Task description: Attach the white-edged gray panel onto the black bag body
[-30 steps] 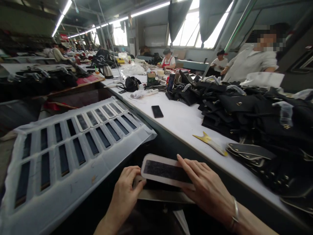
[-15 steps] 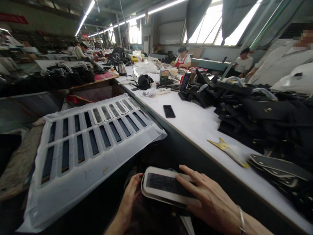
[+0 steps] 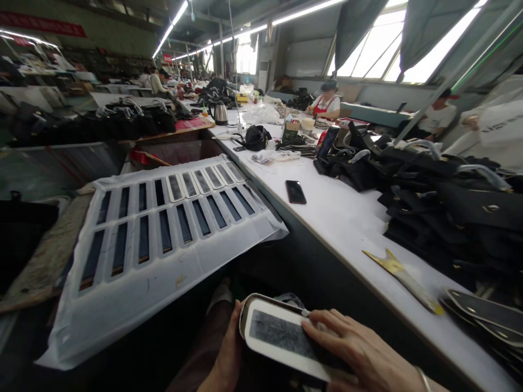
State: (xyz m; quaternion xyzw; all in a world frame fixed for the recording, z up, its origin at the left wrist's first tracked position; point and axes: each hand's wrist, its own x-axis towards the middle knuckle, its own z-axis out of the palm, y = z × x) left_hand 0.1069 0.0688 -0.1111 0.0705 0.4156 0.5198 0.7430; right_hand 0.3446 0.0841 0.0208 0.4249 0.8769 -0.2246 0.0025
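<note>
Panel [image 3: 278, 331] under right hand [image 3: 357, 345], grip part-open, left hand [image 3: 227, 356] alongside.

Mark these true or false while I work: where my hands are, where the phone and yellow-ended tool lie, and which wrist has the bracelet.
1. The left hand is at a rounded end of the pale-rimmed panel. True.
2. The right hand is on the yellow-ended tool. False: it is on the panel; the tool lies on the white table.
3. The phone lies on the white table. True.
4. The bracelet is on the left wrist. False: it is on the right.
</note>
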